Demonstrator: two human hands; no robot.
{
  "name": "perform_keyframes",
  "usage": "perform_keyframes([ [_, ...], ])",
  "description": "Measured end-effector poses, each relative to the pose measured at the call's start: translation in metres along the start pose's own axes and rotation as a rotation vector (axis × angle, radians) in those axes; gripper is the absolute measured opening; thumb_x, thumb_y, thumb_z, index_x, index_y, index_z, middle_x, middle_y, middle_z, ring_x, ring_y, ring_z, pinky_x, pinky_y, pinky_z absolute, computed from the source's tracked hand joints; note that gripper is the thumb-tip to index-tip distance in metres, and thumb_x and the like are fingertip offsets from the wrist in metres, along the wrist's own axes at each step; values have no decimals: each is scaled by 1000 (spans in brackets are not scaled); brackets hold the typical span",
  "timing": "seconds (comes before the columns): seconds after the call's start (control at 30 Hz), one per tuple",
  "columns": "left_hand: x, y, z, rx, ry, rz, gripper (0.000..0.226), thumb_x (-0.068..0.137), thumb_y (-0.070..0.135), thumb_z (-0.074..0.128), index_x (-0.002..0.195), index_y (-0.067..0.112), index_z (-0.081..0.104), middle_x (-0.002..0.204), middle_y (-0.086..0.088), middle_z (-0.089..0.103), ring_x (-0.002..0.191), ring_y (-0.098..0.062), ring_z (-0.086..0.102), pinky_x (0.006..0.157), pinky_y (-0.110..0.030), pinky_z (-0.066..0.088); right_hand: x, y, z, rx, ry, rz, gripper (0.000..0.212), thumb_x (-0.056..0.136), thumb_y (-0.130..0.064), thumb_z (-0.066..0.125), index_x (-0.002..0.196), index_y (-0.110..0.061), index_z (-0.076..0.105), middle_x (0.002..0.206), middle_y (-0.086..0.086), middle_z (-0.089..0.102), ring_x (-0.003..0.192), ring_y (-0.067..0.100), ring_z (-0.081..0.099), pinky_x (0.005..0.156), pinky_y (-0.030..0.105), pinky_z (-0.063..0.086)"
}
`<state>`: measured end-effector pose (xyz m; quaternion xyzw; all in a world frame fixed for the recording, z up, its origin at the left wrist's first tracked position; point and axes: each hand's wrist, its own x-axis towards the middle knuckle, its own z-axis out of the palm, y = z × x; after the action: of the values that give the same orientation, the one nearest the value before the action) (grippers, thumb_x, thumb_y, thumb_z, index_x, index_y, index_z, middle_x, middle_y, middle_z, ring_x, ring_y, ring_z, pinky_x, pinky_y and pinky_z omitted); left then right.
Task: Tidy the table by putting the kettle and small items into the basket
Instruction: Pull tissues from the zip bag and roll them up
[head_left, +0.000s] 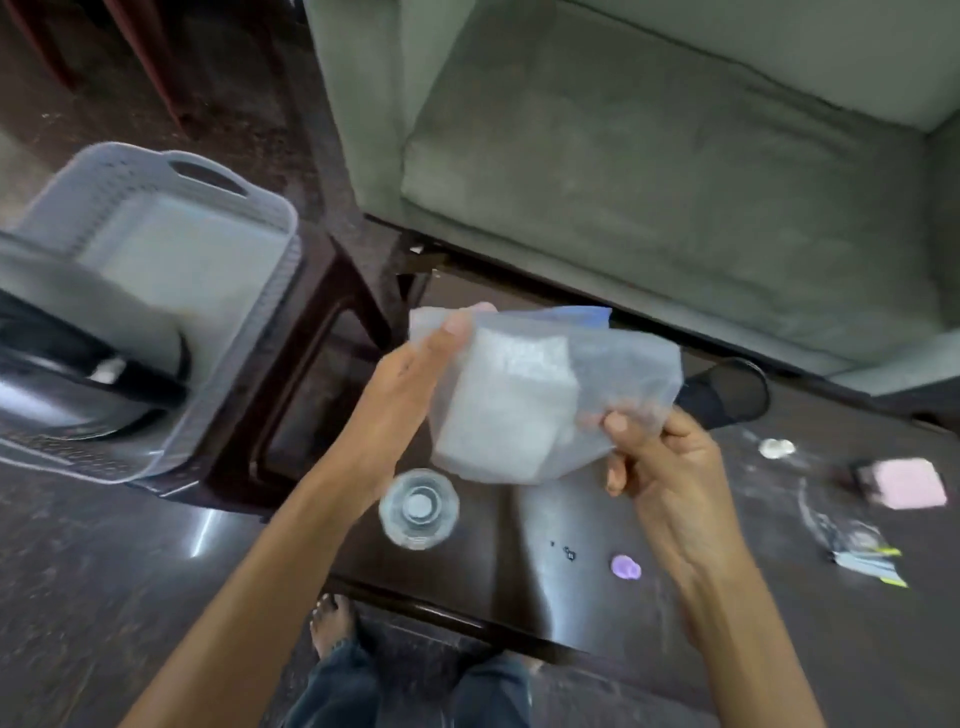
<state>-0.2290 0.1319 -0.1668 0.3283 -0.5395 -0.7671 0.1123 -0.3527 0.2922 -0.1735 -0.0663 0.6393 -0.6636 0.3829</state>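
Under the right hand (665, 473), a small purple piece (626, 566) lies on the dark table (550, 530). A blurred clear glass (418, 508) stands below the left hand (410, 379). Both hands pinch the plastic bag (524, 395) between them, the left at its upper corner with fingers hidden behind it, the right at its lower edge. The bag's long axis runs hand to hand, blue strip pointing away. Left of the left hand, the grey basket (270, 218) holds the kettle (57, 395), smeared and cut off.
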Motion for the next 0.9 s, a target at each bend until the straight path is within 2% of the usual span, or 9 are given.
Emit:
perform_keyframes([
  [0.13, 28, -30, 46, -47, -21, -70, 32, 80, 22, 65, 111, 11, 65, 105, -4, 72, 96, -18, 67, 80, -34, 53, -6, 33, -68, -103, 4, 85, 12, 69, -5, 72, 75, -15, 74, 71, -3, 72, 49, 11, 47, 54, 22, 39],
  [0.2, 43, -45, 58, -63, -119, -106, 29, 81, 9, 62, 111, 8, 64, 101, -4, 72, 93, -17, 68, 76, -30, 55, -6, 44, -98, -76, -97, 158, 32, 55, -20, 83, 86, -16, 75, 86, -1, 75, 74, 13, 65, 67, 23, 47],
  [0.27, 57, -59, 66, -65, -225, -174, 35, 81, 4, 60, 115, 7, 61, 101, -4, 73, 93, -17, 68, 77, -28, 55, -3, 51, -127, 24, -197, 232, 68, 46, -39, 87, 106, -14, 69, 108, 6, 71, 100, 19, 65, 79, 30, 50],
  [0.37, 74, -80, 73, 70, -380, -270, 40, 83, 4, 61, 120, 16, 60, 101, -6, 73, 98, -16, 66, 84, -26, 52, 16, 54, -155, 229, -199, 311, 88, 47, -61, 79, 118, -14, 57, 115, 6, 68, 102, 19, 65, 84, 31, 53],
  [0.47, 86, -95, 83, 247, -537, -371, 40, 87, 0, 54, 122, 17, 59, 94, -5, 73, 95, -11, 66, 81, -16, 49, 44, 60, -169, 396, -50, 413, 56, 69, -56, 63, 109, -18, 53, 94, 1, 74, 81, 15, 70, 63, 27, 55],
  [0.6, 103, -111, 84, 496, -619, -527, 28, 85, 3, 58, 111, 12, 64, 94, 6, 70, 93, -9, 64, 77, -15, 46, 72, 74, -170, 63, -16, 389, 24, 80, -12, 64, 103, -16, 67, 81, 5, 71, 68, 20, 63, 61, 27, 54],
  [0.73, 120, -129, 86, 795, -461, -531, 13, 78, 10, 68, 88, 17, 61, 84, 5, 62, 76, -9, 59, 60, -15, 47, 82, 93, -165, -194, 21, 362, 22, 77, 7, 62, 76, -14, 68, 61, -5, 68, 52, 9, 58, 52, 21, 47],
  [0.83, 125, -145, 91, 1058, -193, -300, 35, 70, 16, 72, 102, 21, 59, 108, -1, 64, 95, -21, 59, 80, -32, 49, 84, 107, -162, -242, 103, 363, 28, 74, 12, 58, 66, -15, 62, 52, -9, 63, 51, 11, 53, 49, 21, 40],
  [0.9, 111, -150, 104, 1045, 59, -128, 39, 74, 15, 67, 111, 23, 58, 112, 3, 63, 102, -18, 56, 84, -34, 47, 82, 111, -163, -211, 185, 377, 30, 75, 13, 54, 62, -14, 57, 53, -5, 58, 53, 13, 48, 49, 22, 37],
])
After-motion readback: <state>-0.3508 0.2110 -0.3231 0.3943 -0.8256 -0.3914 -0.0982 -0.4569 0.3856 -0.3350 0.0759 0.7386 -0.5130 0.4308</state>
